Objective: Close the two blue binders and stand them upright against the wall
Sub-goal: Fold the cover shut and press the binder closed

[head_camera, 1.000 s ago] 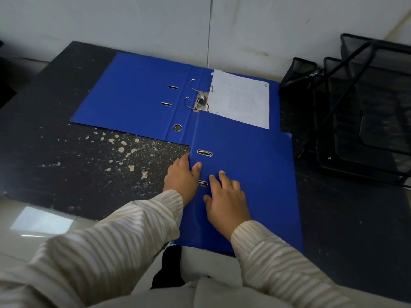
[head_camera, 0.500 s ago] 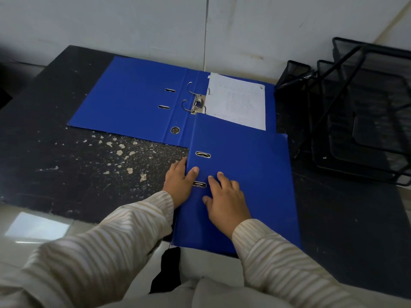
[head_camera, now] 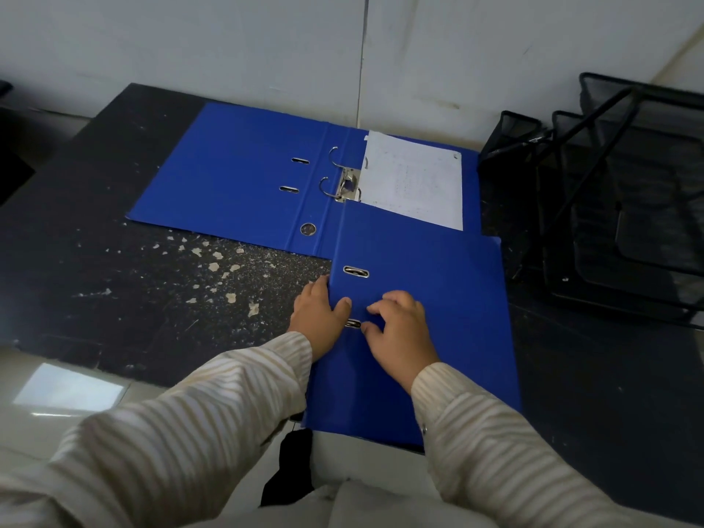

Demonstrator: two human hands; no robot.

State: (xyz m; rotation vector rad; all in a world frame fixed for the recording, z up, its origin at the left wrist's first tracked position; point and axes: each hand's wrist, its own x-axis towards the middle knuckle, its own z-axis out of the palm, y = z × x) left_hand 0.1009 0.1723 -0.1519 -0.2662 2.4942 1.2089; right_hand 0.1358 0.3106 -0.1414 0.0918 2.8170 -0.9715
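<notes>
My left hand (head_camera: pixel 318 318) gripping the closed binder's (head_camera: pixel 426 299) spine edge as before, thumb on the cover, my right hand (head_camera: pixel 400 329) now curled instead of flat, fingertips pressing beside the lower slot, open binder (head_camera: pixel 236 177) unmoved near the wall (head_camera: pixel 228 43).

head view, looking down, close over table (head_camera: pixel 114 283)

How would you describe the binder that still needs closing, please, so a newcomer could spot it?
Start at the white wall behind the black table. The open binder lies flat against it, metal rings showing and a white sheet on its right half. The closed binder nearer the person shows neither.
</notes>
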